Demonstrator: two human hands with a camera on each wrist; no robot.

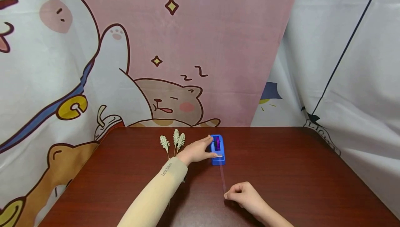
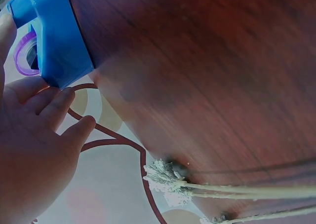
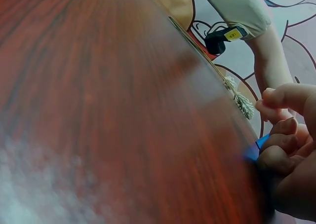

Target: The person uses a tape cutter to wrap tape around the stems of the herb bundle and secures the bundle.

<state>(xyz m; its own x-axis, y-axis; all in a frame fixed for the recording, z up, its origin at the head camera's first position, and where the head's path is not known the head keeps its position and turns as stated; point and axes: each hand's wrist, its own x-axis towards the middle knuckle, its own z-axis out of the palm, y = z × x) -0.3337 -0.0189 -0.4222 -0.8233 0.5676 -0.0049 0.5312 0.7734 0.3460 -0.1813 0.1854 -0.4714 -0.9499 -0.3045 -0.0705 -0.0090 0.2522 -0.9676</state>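
Observation:
A blue tape dispenser [image 1: 222, 147] with a purple-cored roll [image 1: 217, 143] stands toward the back of the table. My left hand [image 1: 197, 150] holds it from the left side, thumb near the cutter and fingers at the far end. In the left wrist view, those fingers touch the end of the blue body [image 2: 64, 41]. A clear tape strip [image 1: 222, 176] stretches from the cutter toward me. Its free end is pinched between thumb and index finger of my right hand [image 1: 247, 197], just above the tabletop. The right wrist view shows little of the dispenser behind that hand [image 3: 291, 150].
Pale dried flower stems [image 1: 176, 139] lie on the table left of the dispenser, partly hidden by my left forearm. The dark red wooden table [image 1: 297, 171] ends at a printed cartoon curtain [image 1: 218, 46] behind it.

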